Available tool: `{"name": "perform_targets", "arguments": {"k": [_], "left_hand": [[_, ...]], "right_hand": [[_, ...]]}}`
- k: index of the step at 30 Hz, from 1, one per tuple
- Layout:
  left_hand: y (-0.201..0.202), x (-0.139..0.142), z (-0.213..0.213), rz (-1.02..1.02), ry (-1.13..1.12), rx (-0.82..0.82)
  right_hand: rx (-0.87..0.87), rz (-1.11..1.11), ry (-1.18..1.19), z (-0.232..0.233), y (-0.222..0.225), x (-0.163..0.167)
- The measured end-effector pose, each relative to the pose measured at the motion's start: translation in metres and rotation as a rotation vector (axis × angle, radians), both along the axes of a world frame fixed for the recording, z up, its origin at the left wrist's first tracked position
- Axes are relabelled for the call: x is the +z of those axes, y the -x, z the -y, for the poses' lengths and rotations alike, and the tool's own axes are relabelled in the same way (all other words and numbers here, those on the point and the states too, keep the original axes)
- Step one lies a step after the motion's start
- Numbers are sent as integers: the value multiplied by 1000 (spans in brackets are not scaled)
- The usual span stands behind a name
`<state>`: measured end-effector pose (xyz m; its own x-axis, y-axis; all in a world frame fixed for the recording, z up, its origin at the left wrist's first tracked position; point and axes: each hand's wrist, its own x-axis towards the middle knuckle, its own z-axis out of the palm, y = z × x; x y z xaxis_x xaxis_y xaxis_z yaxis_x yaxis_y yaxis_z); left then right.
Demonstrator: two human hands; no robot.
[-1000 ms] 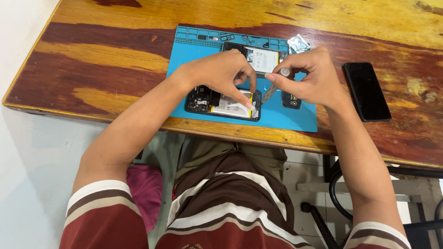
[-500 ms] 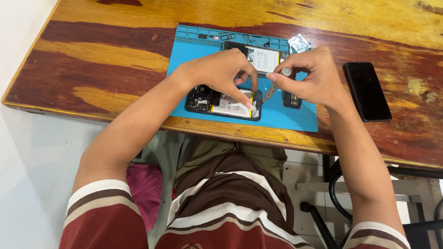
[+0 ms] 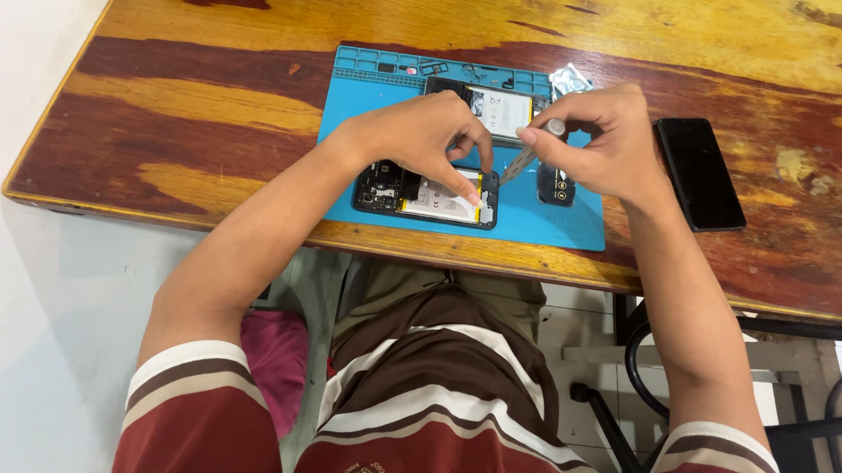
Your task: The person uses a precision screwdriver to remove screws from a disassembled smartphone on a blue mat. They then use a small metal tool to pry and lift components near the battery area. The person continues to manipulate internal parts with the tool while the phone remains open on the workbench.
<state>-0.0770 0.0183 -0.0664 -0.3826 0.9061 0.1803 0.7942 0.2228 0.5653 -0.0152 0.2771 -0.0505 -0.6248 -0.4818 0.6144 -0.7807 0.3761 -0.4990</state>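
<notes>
Mat (image 3: 369,121) bright blue; table (image 3: 209,95) yellow-brown with dark red streaks; phone (image 3: 700,173) black; sleeves maroon, white-brown stripes.

Opened black phone (image 3: 427,195) lies flat, battery exposed, on blue mat (image 3: 369,121).

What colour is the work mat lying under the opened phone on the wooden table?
The mat is blue-turquoise, clearest in the head view, beneath the opened phone.
</notes>
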Motion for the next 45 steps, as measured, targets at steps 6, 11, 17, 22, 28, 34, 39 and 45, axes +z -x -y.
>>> {"name": "perform_targets", "arguments": {"k": [6, 11, 17, 22, 28, 34, 39, 45], "left_hand": [[3, -4, -2, -8, -70, -55], [4, -6, -2, -5, -97, -34], [6, -3, 7, -157, -36, 145], [10, -1, 12, -239, 36, 265], [12, -6, 10, -225, 104, 292], [15, -7, 16, -349, -119, 240], [14, -4, 14, -303, -41, 259], [13, -4, 13, -272, -31, 242]], "right_hand": [[-42, 48, 83, 2, -1, -3], [-27, 37, 125, 3, 1, -4], [-110, 57, 212, 1, 2, -7], [-126, -5, 188, -2, 4, -9], [-143, -52, 128, -4, 5, -9], [37, 122, 213, -7, 4, -8], [130, 140, 40, -3, 3, -7], [142, 168, -34, 5, 1, -9]]}}
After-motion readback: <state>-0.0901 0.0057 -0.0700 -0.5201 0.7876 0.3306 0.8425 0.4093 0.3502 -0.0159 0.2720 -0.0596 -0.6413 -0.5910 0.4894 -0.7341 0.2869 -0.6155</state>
